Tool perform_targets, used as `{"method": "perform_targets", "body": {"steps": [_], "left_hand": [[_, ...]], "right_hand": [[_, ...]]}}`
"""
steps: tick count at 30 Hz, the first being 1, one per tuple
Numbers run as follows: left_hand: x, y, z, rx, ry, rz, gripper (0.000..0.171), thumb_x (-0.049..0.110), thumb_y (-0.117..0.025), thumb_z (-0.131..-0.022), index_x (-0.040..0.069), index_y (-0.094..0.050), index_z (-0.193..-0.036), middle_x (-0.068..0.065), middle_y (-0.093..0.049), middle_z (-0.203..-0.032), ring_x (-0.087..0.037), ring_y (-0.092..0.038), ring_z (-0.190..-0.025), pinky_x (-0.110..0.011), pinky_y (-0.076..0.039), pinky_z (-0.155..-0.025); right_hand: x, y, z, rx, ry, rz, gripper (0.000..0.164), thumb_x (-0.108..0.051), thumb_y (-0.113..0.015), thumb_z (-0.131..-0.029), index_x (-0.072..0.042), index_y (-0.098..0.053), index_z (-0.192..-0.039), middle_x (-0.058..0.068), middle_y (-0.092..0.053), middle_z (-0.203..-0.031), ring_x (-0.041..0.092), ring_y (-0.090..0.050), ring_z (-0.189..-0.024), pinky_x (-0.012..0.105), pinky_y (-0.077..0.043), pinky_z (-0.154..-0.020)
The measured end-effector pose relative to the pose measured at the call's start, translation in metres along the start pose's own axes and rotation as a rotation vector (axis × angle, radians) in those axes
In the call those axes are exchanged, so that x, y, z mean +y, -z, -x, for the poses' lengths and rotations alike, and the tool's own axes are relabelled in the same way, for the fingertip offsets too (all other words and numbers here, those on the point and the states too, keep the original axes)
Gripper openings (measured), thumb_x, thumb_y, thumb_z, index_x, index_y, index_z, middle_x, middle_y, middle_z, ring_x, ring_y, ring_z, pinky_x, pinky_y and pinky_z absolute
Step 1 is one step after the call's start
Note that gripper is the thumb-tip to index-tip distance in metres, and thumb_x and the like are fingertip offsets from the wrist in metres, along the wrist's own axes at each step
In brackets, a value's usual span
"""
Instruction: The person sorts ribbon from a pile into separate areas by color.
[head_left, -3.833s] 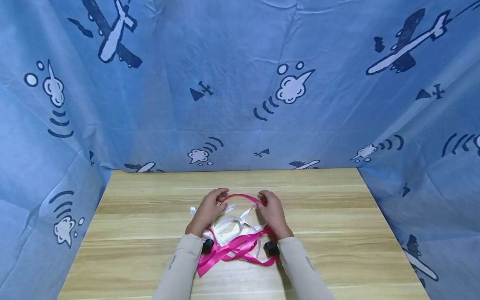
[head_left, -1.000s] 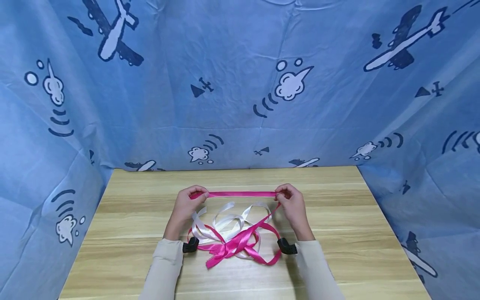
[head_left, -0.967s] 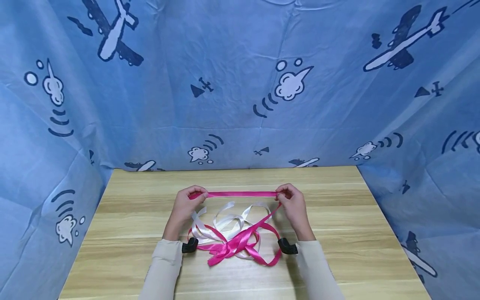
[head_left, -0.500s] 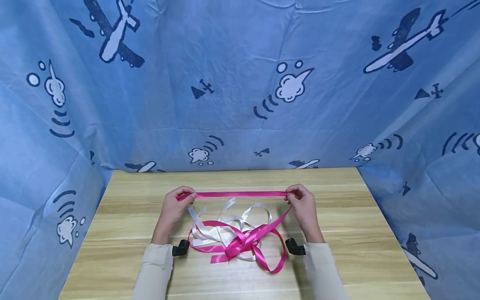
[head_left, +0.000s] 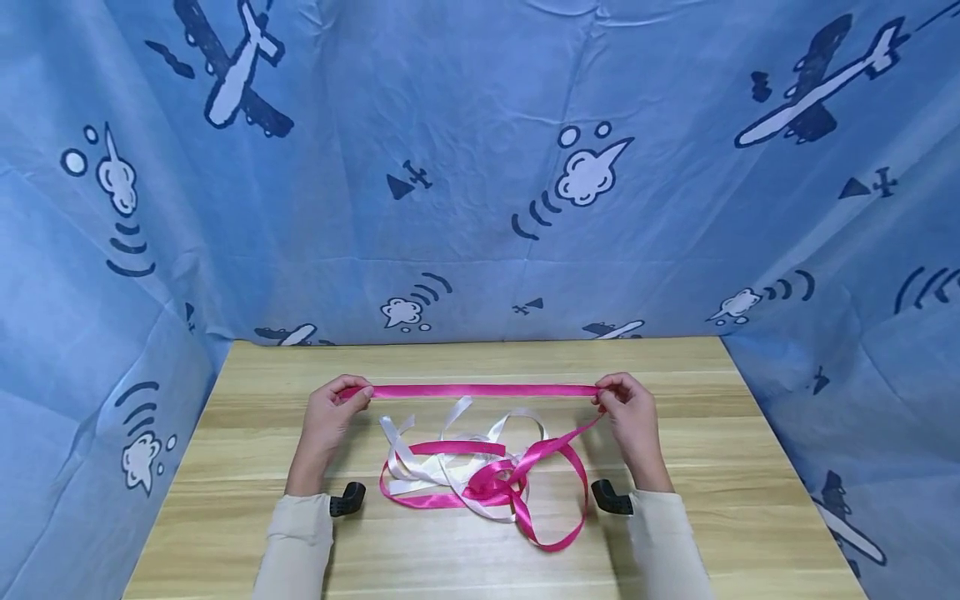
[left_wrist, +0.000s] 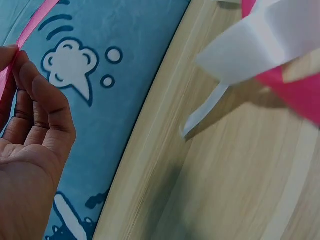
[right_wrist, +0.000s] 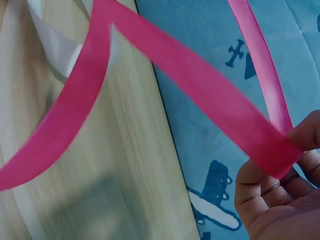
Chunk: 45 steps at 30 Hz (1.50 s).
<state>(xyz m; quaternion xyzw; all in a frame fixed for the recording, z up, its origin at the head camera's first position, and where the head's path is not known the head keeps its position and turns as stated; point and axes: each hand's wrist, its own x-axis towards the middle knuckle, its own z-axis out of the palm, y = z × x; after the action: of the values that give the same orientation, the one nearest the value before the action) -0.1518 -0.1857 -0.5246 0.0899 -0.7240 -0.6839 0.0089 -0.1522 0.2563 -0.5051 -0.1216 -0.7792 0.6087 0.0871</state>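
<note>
A pink satin ribbon (head_left: 483, 390) is stretched straight and level between both hands, above the far part of the table. My left hand (head_left: 330, 417) pinches it near one end, between thumb and fingers; the left wrist view shows the ribbon (left_wrist: 31, 25) running up from that pinch. My right hand (head_left: 630, 417) pinches it at the other side, where the ribbon (right_wrist: 200, 85) folds over the fingers and runs back down toward the pile. Between the forearms lies the rest of the pink ribbon, looped and tangled with white ribbon (head_left: 411, 477).
The wooden table (head_left: 225, 500) bears the loose pile in its middle. A blue cloth (head_left: 465, 208) printed with planes and clouds hangs behind it and at both sides. Black wrist cameras (head_left: 611, 497) sit over the inner edges of the forearms.
Both hands have moved farther apart, left hand leftward and right hand rightward, drawing out a longer straight stretch of pink ribbon. The pink loops in the pile have shifted and loosened.
</note>
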Motion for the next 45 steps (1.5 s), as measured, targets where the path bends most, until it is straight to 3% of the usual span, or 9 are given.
{"method": "perform_targets", "body": {"steps": [6, 14, 23, 29, 40, 45], "left_hand": [[0.003, 0.012, 0.002, 0.032, -0.005, 0.032, 0.003, 0.004, -0.07, -0.099, 0.005, -0.073, -0.099, 0.013, -0.07, -0.082, -0.005, -0.068, -0.079, -0.022, -0.059, -0.077], [0.003, 0.024, 0.004, 0.05, 0.007, 0.09, 0.009, 0.006, -0.072, -0.098, 0.014, -0.073, -0.094, 0.012, -0.072, -0.083, -0.004, -0.07, -0.079, -0.023, -0.06, -0.079], [0.005, 0.037, 0.0, 0.061, -0.043, 0.211, 0.014, 0.003, -0.071, -0.099, 0.015, -0.074, -0.091, 0.01, -0.072, -0.081, -0.003, -0.068, -0.075, -0.019, -0.059, -0.074], [0.008, 0.044, 0.001, 0.081, -0.036, 0.245, 0.02, 0.002, -0.071, -0.098, 0.019, -0.074, -0.089, 0.009, -0.071, -0.083, -0.003, -0.067, -0.074, -0.019, -0.059, -0.074], [0.008, 0.057, 0.006, 0.11, -0.017, 0.324, 0.014, 0.0, -0.07, -0.098, 0.011, -0.074, -0.092, 0.006, -0.07, -0.081, -0.005, -0.066, -0.074, -0.02, -0.06, -0.076], [0.009, 0.063, 0.006, 0.122, -0.031, 0.375, 0.02, -0.003, -0.068, -0.098, 0.013, -0.074, -0.088, 0.005, -0.069, -0.08, -0.006, -0.066, -0.072, -0.019, -0.059, -0.073]], "right_hand": [[0.0, 0.009, 0.0, 0.029, 0.003, -0.024, 0.015, 0.013, -0.054, -0.095, 0.015, -0.062, -0.107, -0.005, -0.065, -0.077, 0.004, -0.063, -0.068, 0.017, -0.053, -0.065], [-0.001, 0.021, 0.0, 0.019, -0.026, -0.023, 0.015, 0.011, -0.053, -0.098, 0.015, -0.061, -0.11, -0.012, -0.064, -0.079, 0.002, -0.064, -0.071, 0.017, -0.055, -0.068], [-0.003, 0.036, -0.003, 0.045, -0.042, 0.002, 0.014, 0.006, -0.055, -0.101, 0.012, -0.061, -0.112, -0.013, -0.065, -0.08, 0.002, -0.064, -0.074, 0.017, -0.055, -0.069], [-0.005, 0.046, -0.006, 0.043, -0.047, -0.069, 0.011, 0.007, -0.056, -0.1, 0.012, -0.062, -0.108, -0.011, -0.066, -0.08, 0.003, -0.065, -0.073, 0.016, -0.055, -0.068], [-0.004, 0.056, -0.009, 0.062, -0.054, -0.18, 0.008, 0.008, -0.059, -0.099, 0.007, -0.066, -0.098, -0.006, -0.069, -0.075, 0.006, -0.066, -0.068, 0.018, -0.054, -0.066], [-0.005, 0.06, -0.008, 0.073, -0.067, -0.214, 0.012, 0.009, -0.058, -0.099, 0.003, -0.068, -0.095, -0.006, -0.068, -0.075, 0.007, -0.066, -0.068, 0.017, -0.055, -0.066]]}}
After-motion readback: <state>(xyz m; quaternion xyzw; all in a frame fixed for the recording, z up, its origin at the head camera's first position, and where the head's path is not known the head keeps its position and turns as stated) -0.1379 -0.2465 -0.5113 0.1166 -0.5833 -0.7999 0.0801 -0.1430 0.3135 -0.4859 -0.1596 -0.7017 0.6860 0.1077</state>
